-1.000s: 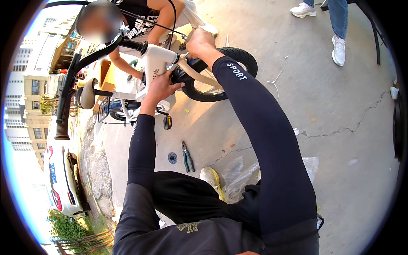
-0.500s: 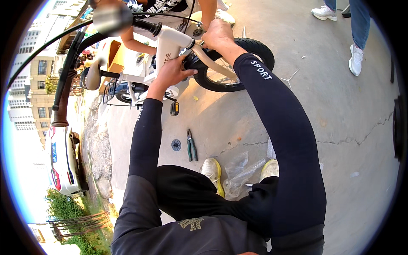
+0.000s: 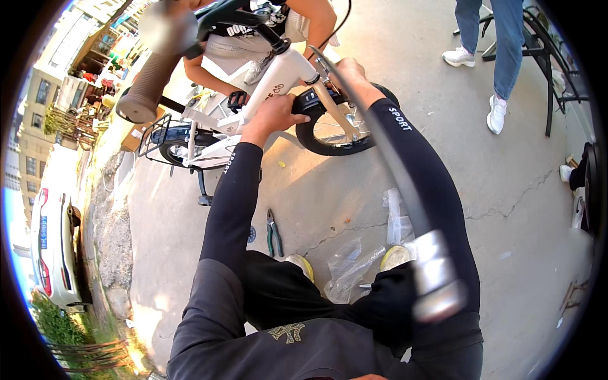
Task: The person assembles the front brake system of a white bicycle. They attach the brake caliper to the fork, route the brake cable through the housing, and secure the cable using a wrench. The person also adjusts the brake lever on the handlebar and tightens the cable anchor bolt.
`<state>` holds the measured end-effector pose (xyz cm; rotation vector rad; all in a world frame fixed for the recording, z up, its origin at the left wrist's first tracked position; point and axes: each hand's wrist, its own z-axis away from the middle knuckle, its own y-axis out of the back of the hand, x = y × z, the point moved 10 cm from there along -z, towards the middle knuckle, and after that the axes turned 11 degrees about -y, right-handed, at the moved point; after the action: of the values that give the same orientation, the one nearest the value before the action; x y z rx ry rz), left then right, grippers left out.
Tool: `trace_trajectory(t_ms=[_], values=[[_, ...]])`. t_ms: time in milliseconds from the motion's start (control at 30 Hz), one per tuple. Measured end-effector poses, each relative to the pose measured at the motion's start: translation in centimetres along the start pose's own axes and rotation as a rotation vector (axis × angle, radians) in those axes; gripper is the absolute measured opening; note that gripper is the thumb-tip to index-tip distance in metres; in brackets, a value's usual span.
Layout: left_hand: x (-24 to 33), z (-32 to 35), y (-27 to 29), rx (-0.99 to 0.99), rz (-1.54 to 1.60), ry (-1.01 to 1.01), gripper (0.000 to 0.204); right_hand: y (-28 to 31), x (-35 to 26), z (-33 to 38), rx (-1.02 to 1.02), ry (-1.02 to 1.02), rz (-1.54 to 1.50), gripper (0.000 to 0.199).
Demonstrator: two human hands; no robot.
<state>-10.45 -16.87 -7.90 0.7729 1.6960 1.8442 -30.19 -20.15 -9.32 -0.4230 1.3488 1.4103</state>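
White bicycle (image 3: 266, 95) standing on the concrete floor (image 3: 506, 190), front wheel (image 3: 332, 130) turned toward the viewer. Left hand (image 3: 275, 114) clenched on the black tyre at the fork; right hand (image 3: 348, 73) closed around the fork leg (image 3: 335, 104) by the frame. Seemingly seating or aligning the front wheel; next probably needs a steady hold while tightening. Pliers (image 3: 273, 233) lying on the floor near the feet, plastic wrapping (image 3: 354, 269) beside.
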Motion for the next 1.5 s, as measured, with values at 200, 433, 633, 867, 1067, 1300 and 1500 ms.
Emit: trace_trajectory(t_ms=[200, 433, 633, 867, 1067, 1300, 1500], values=[[-0.1, 1.3, 1.1, 0.083, 0.096, 0.021, 0.058, -0.3, 0.6, 1.0, -0.201, -0.024, -0.269, 0.024], [-0.1, 1.9, 0.6, 0.123, 0.189, 0.002, 0.053, 0.3, 0.3, 3.1, -0.191, -0.066, -0.292, 0.031], [0.0, 2.1, 0.3, 0.207, 0.201, -0.02, 0.047, 0.3, -0.3, 3.5, -0.191, -0.037, -0.205, 0.031], [-0.3, 1.5, -0.8, 0.223, 0.241, -0.053, 0.046, 0.5, 0.1, 4.3, -0.087, -0.043, -0.278, 0.033], [-0.2, 1.5, -1.1, 0.302, 0.269, -0.076, 0.049, -0.3, -1.1, 6.5, -0.061, 0.117, -0.057, 0.038], [-0.4, 0.8, -2.4, 0.295, 0.282, -0.045, 0.052, -1.2, -2.9, 9.0, 0.079, 0.331, 0.397, 0.048], [-0.8, 1.8, -2.0, 0.457, 0.337, -0.064, 0.054, -2.2, -3.9, 10.6, 0.42, 0.475, 0.657, 0.047]])
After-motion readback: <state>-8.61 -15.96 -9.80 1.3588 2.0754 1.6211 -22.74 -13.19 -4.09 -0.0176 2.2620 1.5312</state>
